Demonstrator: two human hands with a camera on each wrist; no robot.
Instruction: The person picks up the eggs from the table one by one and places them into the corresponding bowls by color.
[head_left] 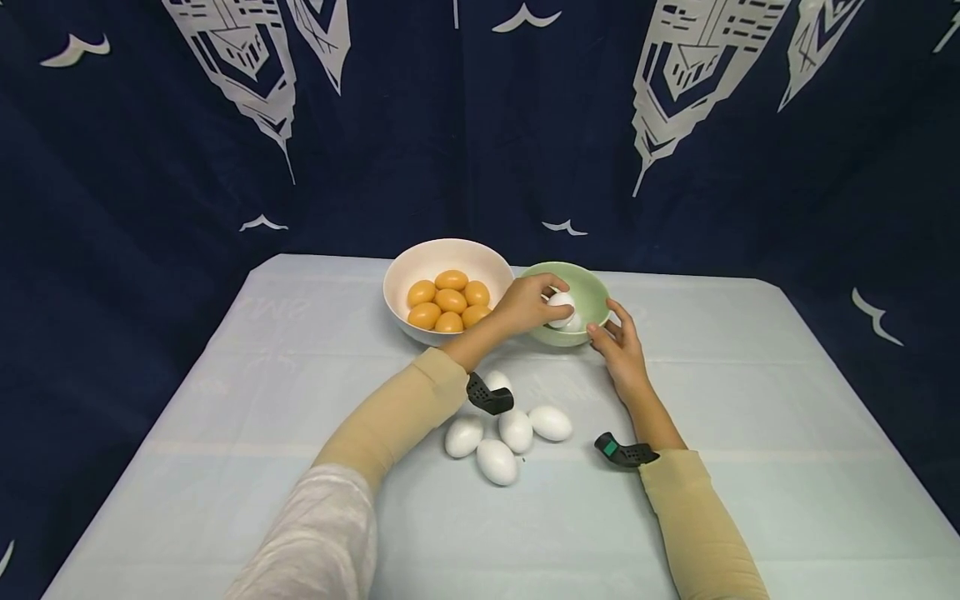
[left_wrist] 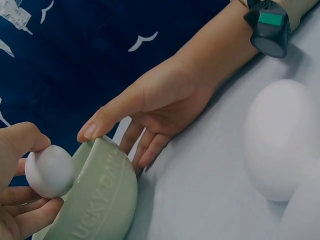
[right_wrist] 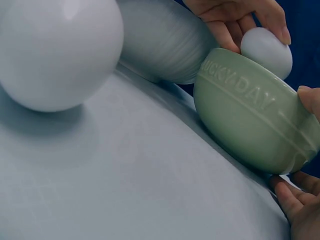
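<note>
My left hand (head_left: 525,305) pinches a white egg (head_left: 560,308) between thumb and fingers, just inside the rim of a light green bowl (head_left: 592,287). Part of a second white egg (head_left: 577,324) shows below it in that bowl. From the right, my right hand (head_left: 624,354) holds the green bowl, its thumb at the rim and the other fingers round the outer wall. In the left wrist view the held egg (left_wrist: 50,171) overlaps the near rim, and raised lettering runs along the bowl's side (left_wrist: 107,195).
A larger cream bowl (head_left: 399,287) with several orange-yellow eggs (head_left: 451,301) stands left of the green one, under my left wrist. Several white eggs (head_left: 497,462) lie loose on the white-covered table (head_left: 300,400) between my forearms. Behind the table hangs a dark blue cloth (head_left: 465,167).
</note>
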